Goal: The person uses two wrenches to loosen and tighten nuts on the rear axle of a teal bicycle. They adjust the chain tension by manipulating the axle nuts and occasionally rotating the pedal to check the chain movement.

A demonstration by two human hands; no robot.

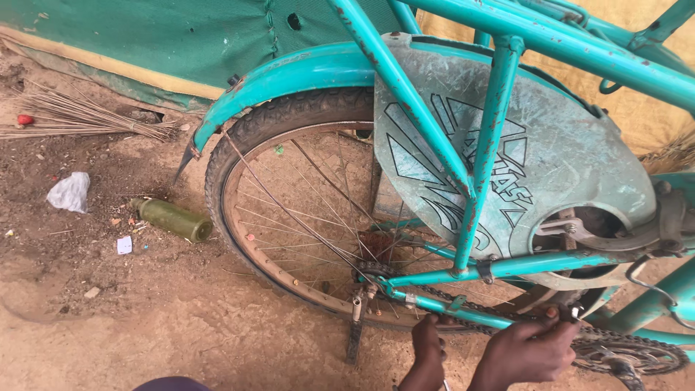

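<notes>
A teal bicycle stands on dirt, with its rear wheel [289,210] and worn teal chain guard [550,152] filling the view. At the bottom edge, my left hand [428,352] reaches up with its fingers curled around the lower chain stay [463,313], just right of the rear hub [373,269]. My right hand [525,352] is closed, and its fingertips pinch the chain [615,340] next to the chainring [637,355]. A small metal part shows at its fingertips. The kickstand [355,333] hangs down left of my left hand.
A green bottle [174,219] lies on the ground left of the wheel. Beyond it are a crumpled white bag [69,192] and a straw broom [87,119]. A green tarp [159,36] hangs behind. The teal mudguard [282,76] arches over the tyre.
</notes>
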